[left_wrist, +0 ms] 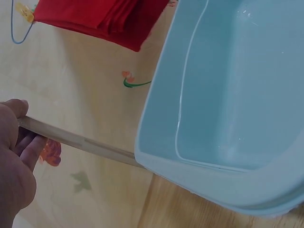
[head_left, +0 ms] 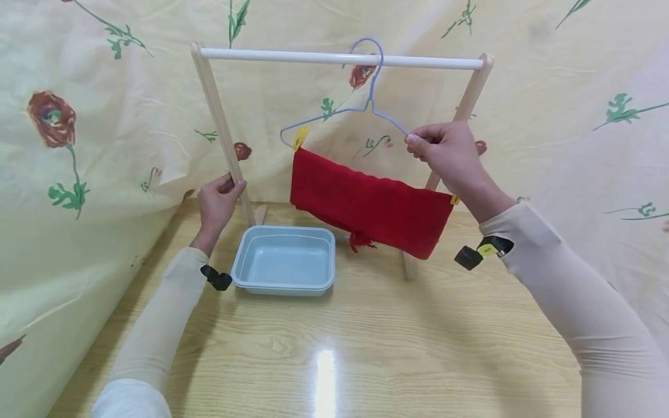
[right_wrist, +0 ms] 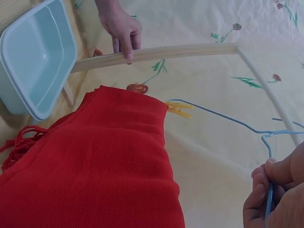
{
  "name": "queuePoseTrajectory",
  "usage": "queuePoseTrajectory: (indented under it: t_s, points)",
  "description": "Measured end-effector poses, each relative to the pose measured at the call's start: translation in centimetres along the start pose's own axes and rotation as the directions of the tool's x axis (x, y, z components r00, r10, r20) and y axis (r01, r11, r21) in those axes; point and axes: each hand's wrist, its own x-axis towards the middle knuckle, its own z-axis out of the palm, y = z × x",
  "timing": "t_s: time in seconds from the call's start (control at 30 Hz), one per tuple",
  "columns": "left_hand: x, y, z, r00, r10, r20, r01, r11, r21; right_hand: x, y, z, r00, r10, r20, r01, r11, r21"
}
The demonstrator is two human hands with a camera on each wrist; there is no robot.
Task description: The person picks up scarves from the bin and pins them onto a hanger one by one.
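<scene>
My right hand point(head_left: 449, 154) pinches the right arm of a blue wire hanger point(head_left: 370, 98), whose hook loops over the white rail of a drying rack point(head_left: 292, 56). From the hanger a folded red scarf point(head_left: 366, 203) with fringe hangs aslant, lower on the right. A yellow clothespin point(head_left: 300, 138) clips its left corner, and another yellow clothespin point(head_left: 455, 200) shows partly behind my right wrist. My left hand point(head_left: 216, 200) grips the rack's left wooden post point(head_left: 219, 116) between thumb and fingers. In the right wrist view the scarf point(right_wrist: 104, 161) fills the lower left.
A light blue plastic basin point(head_left: 326, 278) stands on the wooden table point(head_left: 272, 354), by the foot of the left post. The rack's right post point(head_left: 473, 90) is partly behind my right hand. Flower-patterned cloth point(head_left: 130, 104) covers the back and sides.
</scene>
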Motion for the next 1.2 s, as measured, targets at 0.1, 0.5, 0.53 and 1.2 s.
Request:
queuePoseTrajectory:
  t_s: [0.1,0.5,0.53,1.2]
  points:
    - [0.0,0.1,0.0,1.000,0.007,0.002,-0.007,1.000,0.004,0.0,0.6,0.4,1.000,0.001,-0.001,-0.001,1.000,0.004]
    - [-0.1,0.3,0.0,1.000,0.013,0.003,-0.013,1.000,-0.015,-0.2,1.8,1.3,1.000,-0.010,0.007,0.010,1.000,-0.007]
    - [-0.1,0.3,0.0,1.000,0.013,0.004,-0.013,1.000,-0.015,-0.2,1.8,1.3,1.000,-0.007,0.008,0.007,1.000,-0.006]
    - [-0.2,0.3,-0.1,1.000,0.017,0.012,-0.017,1.000,-0.005,0.3,1.7,0.8,0.989,0.049,0.139,-0.067,0.990,0.128]
